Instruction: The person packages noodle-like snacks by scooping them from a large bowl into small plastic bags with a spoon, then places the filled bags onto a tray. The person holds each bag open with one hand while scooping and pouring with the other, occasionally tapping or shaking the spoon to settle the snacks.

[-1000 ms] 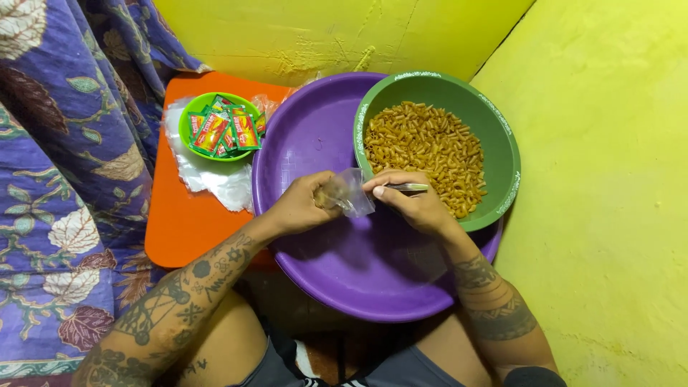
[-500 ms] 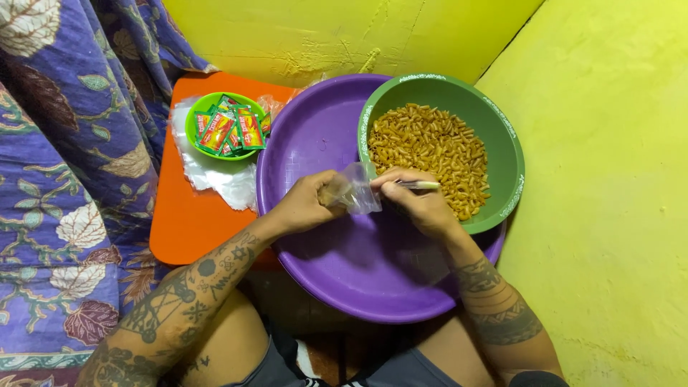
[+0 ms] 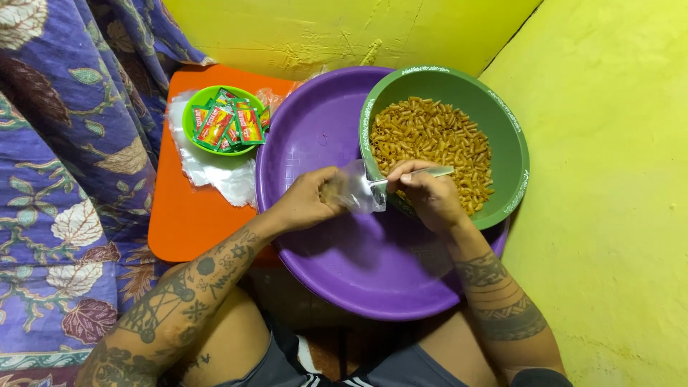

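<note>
1. Left hand (image 3: 304, 204): closed around a small clear plastic bag (image 3: 356, 190), above the big purple plastic basin (image 3: 337, 265).
2. Right hand (image 3: 428, 195): gripping a metal spoon (image 3: 423, 173), tipped into the bag.
3. At the basin's far right rim: round green bowl (image 3: 512, 154) of golden fried snack pieces (image 3: 433, 140).

A home corner: bare yellow walls (image 3: 609, 179) meet behind a purple basin (image 3: 344, 265), with a floral cloth (image 3: 64, 179) hanging left of it and an orange stool (image 3: 186, 215) between.

Spoon (image 3: 414, 173) tip now inside the clear bag (image 3: 356, 190), right hand (image 3: 428, 195) shifted slightly toward the left hand (image 3: 307, 201)
</note>
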